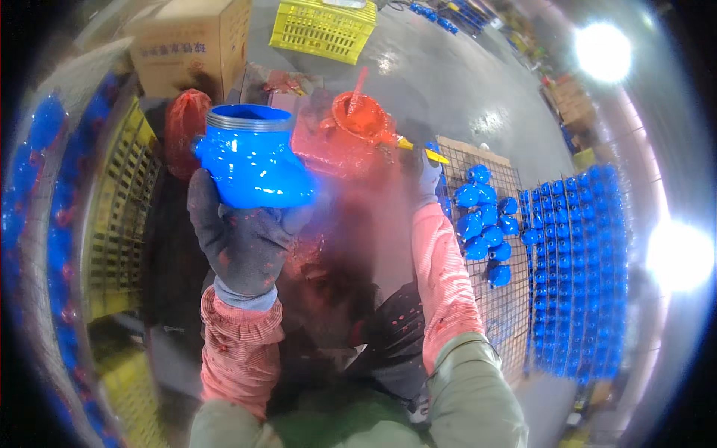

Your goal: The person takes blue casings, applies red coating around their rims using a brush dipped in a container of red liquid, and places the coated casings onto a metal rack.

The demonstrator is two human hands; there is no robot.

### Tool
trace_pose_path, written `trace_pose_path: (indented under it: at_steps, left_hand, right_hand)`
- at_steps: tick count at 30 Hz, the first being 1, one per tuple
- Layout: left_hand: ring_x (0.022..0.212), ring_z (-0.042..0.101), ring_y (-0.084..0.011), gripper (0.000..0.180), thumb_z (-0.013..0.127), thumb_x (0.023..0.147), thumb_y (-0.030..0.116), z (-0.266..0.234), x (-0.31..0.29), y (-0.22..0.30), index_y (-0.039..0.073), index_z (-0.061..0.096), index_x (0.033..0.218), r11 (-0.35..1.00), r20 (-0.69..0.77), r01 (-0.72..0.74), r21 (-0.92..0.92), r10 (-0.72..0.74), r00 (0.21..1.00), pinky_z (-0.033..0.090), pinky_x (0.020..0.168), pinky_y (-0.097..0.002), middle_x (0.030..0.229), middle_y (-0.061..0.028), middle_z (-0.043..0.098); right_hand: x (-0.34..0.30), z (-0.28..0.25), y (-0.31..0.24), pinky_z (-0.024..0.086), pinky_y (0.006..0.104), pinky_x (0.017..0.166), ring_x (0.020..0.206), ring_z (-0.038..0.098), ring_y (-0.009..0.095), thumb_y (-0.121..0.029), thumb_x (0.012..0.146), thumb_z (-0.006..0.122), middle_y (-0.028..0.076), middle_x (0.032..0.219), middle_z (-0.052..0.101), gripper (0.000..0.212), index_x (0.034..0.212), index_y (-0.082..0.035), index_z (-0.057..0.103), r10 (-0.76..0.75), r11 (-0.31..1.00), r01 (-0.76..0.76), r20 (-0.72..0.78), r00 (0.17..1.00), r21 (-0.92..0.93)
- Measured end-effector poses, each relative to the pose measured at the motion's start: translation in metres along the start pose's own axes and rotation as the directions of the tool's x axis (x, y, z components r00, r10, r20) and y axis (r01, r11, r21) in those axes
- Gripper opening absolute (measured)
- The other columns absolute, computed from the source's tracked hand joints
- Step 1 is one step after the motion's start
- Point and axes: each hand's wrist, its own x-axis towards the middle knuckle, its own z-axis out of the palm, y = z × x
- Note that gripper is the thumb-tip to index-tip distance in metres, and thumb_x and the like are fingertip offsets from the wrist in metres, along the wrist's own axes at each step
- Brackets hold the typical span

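Atop our dark-gloved left hand (250, 250), fingers curled round its underside, we have a glossy blue metal fitting (246, 164), threaded mouth up, well left of the slim yellow-handled tool (435, 156) gripped crosswise in our grey-gloved right hand (428, 178).

We look out over a smooth grey floor (441, 82) — shiny where it catches the glare. To our right burn two white lights, an upper light (603, 51) and a lower light (680, 257). A cardboard box (168, 67) stands upper left, a yellow crate (321, 31) to its right — brown cartons (573, 104) farther right.
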Motion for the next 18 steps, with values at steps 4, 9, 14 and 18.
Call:
trace_pose_path:
  at_steps: [4, 9, 14, 18]
  left_hand:
    - [0.133, 0.030, -0.0476, 0.067, 0.045, 0.098, 0.038, -0.024, -0.012, -0.005, 0.007, 0.014, 0.148, 0.999, -0.028, -0.004, 0.042, 0.005, 1.000, 0.027, 0.106, -0.0672, 0.148, -0.0278, 0.024]
    - [0.125, 0.045, -0.0301, 0.083, 0.069, 0.085, 0.030, -0.007, -0.021, -0.056, 0.007, 0.018, 0.146, 0.156, -0.018, -0.027, 0.987, 0.281, 0.960, 0.041, 0.102, -0.0466, 0.140, -0.0165, 0.037]
    - [0.110, 0.055, -0.0294, 0.087, 0.086, 0.063, 0.015, -0.003, -0.010, -0.068, 0.002, 0.037, 0.134, -0.330, 0.390, -0.368, 0.869, 0.001, 0.921, 0.046, 0.093, -0.0411, 0.128, -0.0189, 0.047]
    - [0.114, 0.054, -0.0357, 0.088, 0.089, 0.061, 0.022, -0.010, -0.011, -0.074, 0.005, 0.042, 0.134, -0.435, 0.372, -0.345, 0.832, -0.024, 0.928, 0.047, 0.092, -0.0467, 0.130, -0.0215, 0.046]
  right_hand:
    - [-0.031, -0.003, -0.035, 0.052, 0.0300, 0.063, 0.085, 0.065, 0.019, -0.037, 0.095, 0.055, 0.008, 0.100, 0.064, 0.037, 0.110, -0.005, 0.062, 0.087, 0.987, -0.096, 0.079, 0.993, 0.127]
    - [-0.079, 0.002, -0.130, 0.050, 0.0259, 0.060, 0.080, 0.063, 0.018, -0.035, 0.098, 0.050, 0.008, 0.095, 0.063, 0.034, 0.109, -0.005, 0.059, 0.251, 0.637, -0.260, 0.124, 0.960, 0.726]
    - [-0.113, -0.029, -0.201, 0.046, 0.0258, 0.063, 0.075, 0.056, 0.017, -0.027, 0.098, 0.045, 0.013, 0.094, 0.059, 0.029, 0.107, -0.002, 0.056, -0.088, 0.933, 0.136, -0.156, 0.984, 0.333]
    - [-0.130, -0.041, -0.213, 0.046, 0.0325, 0.073, 0.077, 0.053, 0.017, -0.030, 0.089, 0.051, 0.012, 0.087, 0.057, 0.033, 0.094, 0.002, 0.054, -0.344, 0.750, 0.389, -0.186, 0.920, 0.535]
